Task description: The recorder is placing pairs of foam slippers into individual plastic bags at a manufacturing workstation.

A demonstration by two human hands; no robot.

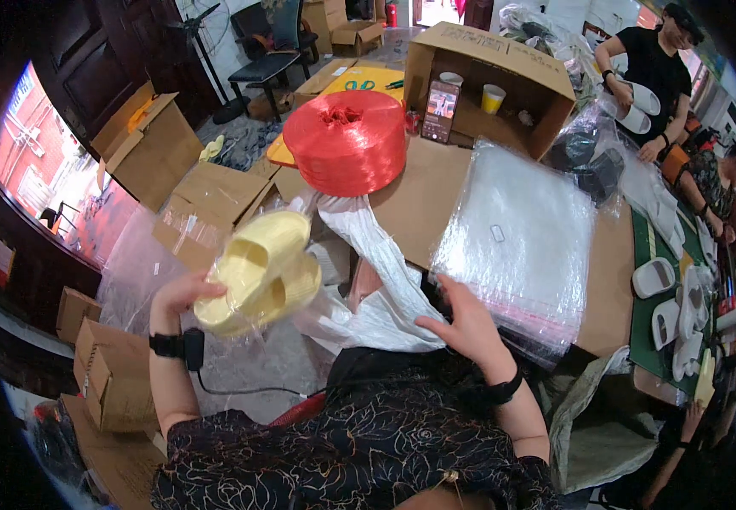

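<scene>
The left hand (189, 293) pinches two pale-yellow moulded slippers (278, 245); the right hand (475, 327) is spread near one flat clear-plastic bag stack (525, 225).

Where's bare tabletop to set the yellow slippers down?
Main patch: bare cardboard tabletop between the red twine roll and clear bag stack, in front of the phone. A narrower bare strip lies between that stack and the green mat. Crowded: the mat, with white slippers, and the back, where the open box holds cups.
</scene>
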